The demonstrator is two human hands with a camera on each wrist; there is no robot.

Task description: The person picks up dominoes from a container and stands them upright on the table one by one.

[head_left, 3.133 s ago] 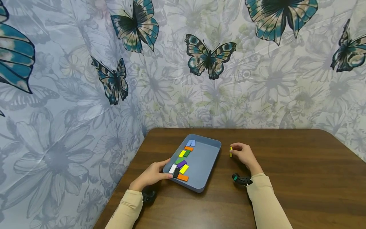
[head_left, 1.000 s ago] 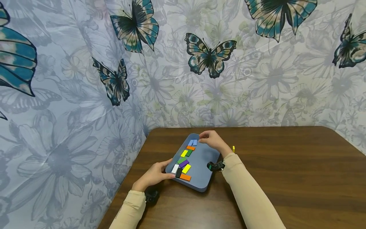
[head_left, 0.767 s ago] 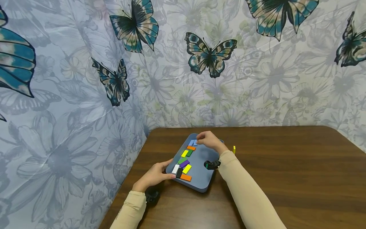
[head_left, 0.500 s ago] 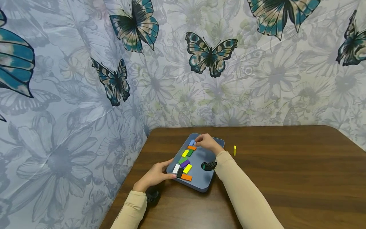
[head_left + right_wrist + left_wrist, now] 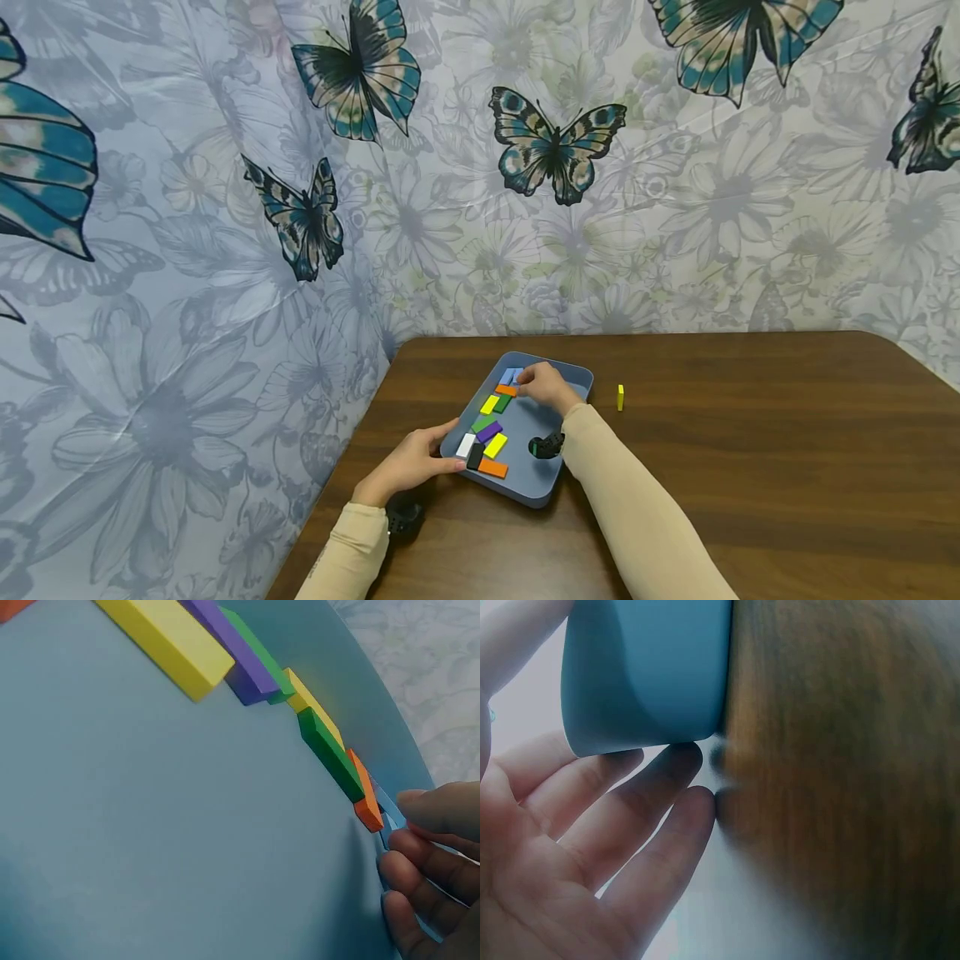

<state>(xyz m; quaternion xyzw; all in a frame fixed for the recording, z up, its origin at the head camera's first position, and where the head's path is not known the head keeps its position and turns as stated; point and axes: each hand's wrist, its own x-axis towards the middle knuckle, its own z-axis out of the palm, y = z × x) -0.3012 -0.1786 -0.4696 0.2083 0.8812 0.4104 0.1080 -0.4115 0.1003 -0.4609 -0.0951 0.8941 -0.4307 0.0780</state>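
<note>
A grey-blue tray (image 5: 525, 483) lies on the table with several coloured blocks along its left side. My left hand (image 5: 408, 467) grips its near left corner, thumb at the rim; in the left wrist view the fingers (image 5: 652, 855) lie against and below the outer wall (image 5: 652, 682). My right hand (image 5: 547, 387) reaches over the tray to its far end. Its thumb and fingertips pinch a light blue block (image 5: 517, 372), partly hidden by them in the right wrist view. Beside it are another light blue block (image 5: 506, 377) and an orange block (image 5: 506, 390).
Right of the tray, a yellow block (image 5: 620, 397) stands upright on the brown table (image 5: 750, 450). In the tray lie yellow, green, purple (image 5: 489, 432), white (image 5: 466, 445), black (image 5: 476, 455) and orange blocks. A butterfly-patterned wall covering (image 5: 555, 250) stands behind the table.
My right hand has let go of the yellow block, now upright on the table, and moved left over the tray to the light blue blocks. The left hand stays at the tray's corner.
</note>
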